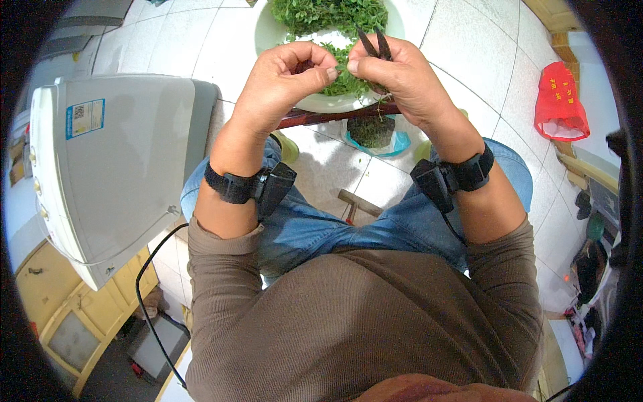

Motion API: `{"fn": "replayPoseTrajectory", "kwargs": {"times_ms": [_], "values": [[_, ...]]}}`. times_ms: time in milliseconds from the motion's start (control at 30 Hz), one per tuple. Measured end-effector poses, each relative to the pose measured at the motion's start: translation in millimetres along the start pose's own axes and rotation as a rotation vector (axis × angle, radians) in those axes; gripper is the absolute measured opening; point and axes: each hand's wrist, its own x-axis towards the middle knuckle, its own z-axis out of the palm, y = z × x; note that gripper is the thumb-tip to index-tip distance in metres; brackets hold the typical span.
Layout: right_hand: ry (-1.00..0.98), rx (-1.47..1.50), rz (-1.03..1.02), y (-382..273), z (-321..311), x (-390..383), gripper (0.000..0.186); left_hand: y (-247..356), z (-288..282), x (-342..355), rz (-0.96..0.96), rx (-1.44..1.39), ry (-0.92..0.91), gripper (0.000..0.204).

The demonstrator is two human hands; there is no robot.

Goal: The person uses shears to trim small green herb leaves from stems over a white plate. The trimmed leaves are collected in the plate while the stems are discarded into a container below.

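Note:
A pale round basin [264, 30] of leafy green sprigs [328, 15] sits on the far side of my hands. My right hand [408, 77] is closed around dark scissors [375, 45], blades pointing up and away; the handles are hidden in the palm. Thin green stems hang under that hand. My left hand [284, 80] is curled, thumb and forefinger pinched close to the right fingertips above the basin's near side. Green leaves show between the two hands, but I cannot tell whether they are in the pinch or lie behind it.
Below the basin, a clear and blue plastic bag [375, 136] of green trimmings rests on the tiled floor. A white appliance [120, 154] stands at my left. A red bag [561, 102] lies at the right. Between my knees is a hammer-like tool [360, 203].

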Motion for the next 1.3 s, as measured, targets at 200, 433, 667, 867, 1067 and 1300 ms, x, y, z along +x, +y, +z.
{"fn": "replayPoseTrajectory", "kwargs": {"times_ms": [200, 433, 667, 867, 1067, 1300], "values": [[-0.013, -0.015, 0.017, 0, 2, -1, 0.012, -4, 2, 1, 0.017, 0.042, 0.017, 0.007], [-0.013, -0.057, 0.019, -1, 2, -2, 0.013, -4, 2, -1, -0.001, 0.096, 0.021, 0.008], [0.011, -0.019, 0.05, 1, 0, -1, 0.017, -3, 1, -1, -0.044, -0.008, 0.077, 0.009], [0.021, 0.018, 0.028, 3, -2, 0, 0.018, 6, -10, -3, -0.03, -0.071, -0.021, 0.01], [0.03, -0.002, 0.021, 3, -3, -1, 0.018, 4, -2, -4, 0.088, 0.073, 0.073, 0.008], [-0.011, -0.051, 0.044, 3, -3, -2, 0.019, -4, 4, -3, 0.073, 0.133, 0.063, 0.01]]}}
